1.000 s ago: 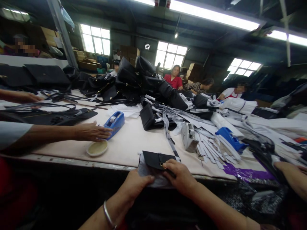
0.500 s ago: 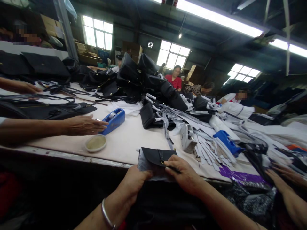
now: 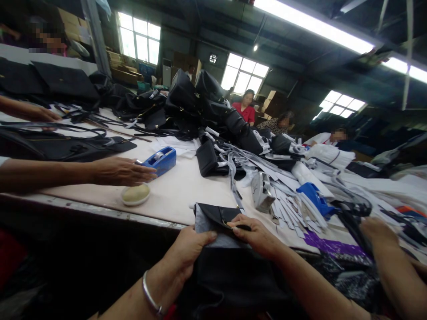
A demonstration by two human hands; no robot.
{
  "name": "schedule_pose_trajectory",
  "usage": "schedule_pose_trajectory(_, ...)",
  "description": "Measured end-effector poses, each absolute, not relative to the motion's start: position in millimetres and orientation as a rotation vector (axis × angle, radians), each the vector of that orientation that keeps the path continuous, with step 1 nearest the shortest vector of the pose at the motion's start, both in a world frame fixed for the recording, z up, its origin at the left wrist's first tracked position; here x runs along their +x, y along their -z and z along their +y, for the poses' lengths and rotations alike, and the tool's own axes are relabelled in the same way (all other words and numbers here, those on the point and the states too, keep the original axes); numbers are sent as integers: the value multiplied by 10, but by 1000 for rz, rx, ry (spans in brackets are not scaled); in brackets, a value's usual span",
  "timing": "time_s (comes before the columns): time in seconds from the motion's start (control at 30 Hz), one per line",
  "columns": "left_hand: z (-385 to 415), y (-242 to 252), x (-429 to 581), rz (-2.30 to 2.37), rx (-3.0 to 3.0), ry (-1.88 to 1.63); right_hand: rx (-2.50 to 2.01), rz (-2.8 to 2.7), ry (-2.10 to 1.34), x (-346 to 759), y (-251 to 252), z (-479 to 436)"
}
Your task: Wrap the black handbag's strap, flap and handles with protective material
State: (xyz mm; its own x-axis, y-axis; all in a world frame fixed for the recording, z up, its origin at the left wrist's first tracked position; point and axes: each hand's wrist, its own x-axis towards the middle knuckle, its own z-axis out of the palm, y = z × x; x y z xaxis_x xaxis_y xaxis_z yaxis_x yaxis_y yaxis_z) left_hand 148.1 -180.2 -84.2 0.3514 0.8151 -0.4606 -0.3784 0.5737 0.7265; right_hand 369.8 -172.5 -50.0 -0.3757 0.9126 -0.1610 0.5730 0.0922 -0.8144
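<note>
My left hand (image 3: 187,251) grips the near left side of a small black pouch (image 3: 218,215) with grey lining, which lies at the table's front edge (image 3: 100,209). My right hand (image 3: 255,233) pinches the pouch's black flap near a small gold fitting, thumb and fingers pressed together. A silver bangle sits on my left wrist. Dark fabric lies in my lap below the pouch.
A co-worker's arm (image 3: 66,171) reaches in from the left beside a blue tape dispenser (image 3: 160,161) and a round dish (image 3: 135,194). Black bags (image 3: 200,106) are piled mid-table; white strips (image 3: 293,204) and another blue dispenser (image 3: 313,198) lie right. Another person's arm (image 3: 390,262) is at right.
My hands have drawn the pouch slightly nearer to the table's edge. The co-worker's hand on the left stays by the tape dispenser; the arm at right has come further in.
</note>
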Motion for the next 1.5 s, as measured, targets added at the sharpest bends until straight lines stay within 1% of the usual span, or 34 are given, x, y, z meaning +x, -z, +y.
schedule_pose_trajectory(0.33,-1828,857,1435,841,550,-832,-1471,-1918,-1140,3632,576,-1721)
schedule_pose_trajectory(0.77,-1875,921,1425,815,497,-831,-1482,-1995,-1020,3532,618,-1801)
schedule_pose_trajectory(1.07,-1934,944,1410,783,506,-832,-1470,-2160,-676,3385,738,-2007)
schedule_pose_trajectory(1.17,-1939,963,1432,793,558,-845,-1463,-2186,-609,3349,792,-2085)
schedule_pose_trajectory(1.33,-1944,971,1452,804,539,-845,-1446,-2226,-621,3356,797,-2126)
schedule_pose_trajectory(1.5,-1960,959,1443,786,529,-857,-1475,-2147,-666,3433,845,-2132)
